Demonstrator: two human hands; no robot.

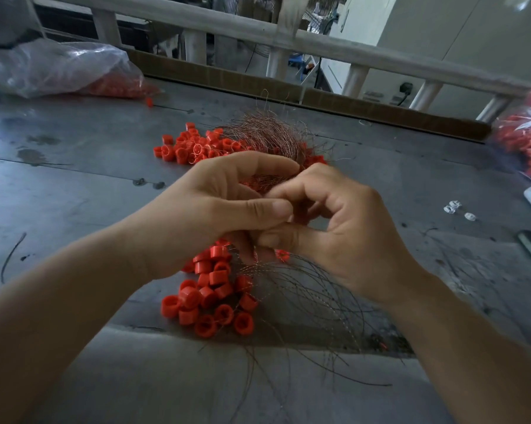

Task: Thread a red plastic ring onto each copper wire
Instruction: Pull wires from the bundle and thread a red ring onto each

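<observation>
Just beyond the fingers [258, 162], a tangled bundle of thin copper wire [267, 136] and a heap of short red plastic rings [190, 145] block the way forward. Beneath the fingers and nearer, a second pile of red rings [209, 298] and a fan of loose dark wire strands [319, 301] cover the grey metal counter [83, 194]. Left of the fingers the counter lies bare up to a clear plastic bag of red rings [62, 68]. To the right, a bare stretch reaches small clear plastic pieces [452, 207] and another bag of red rings [524, 142].
</observation>
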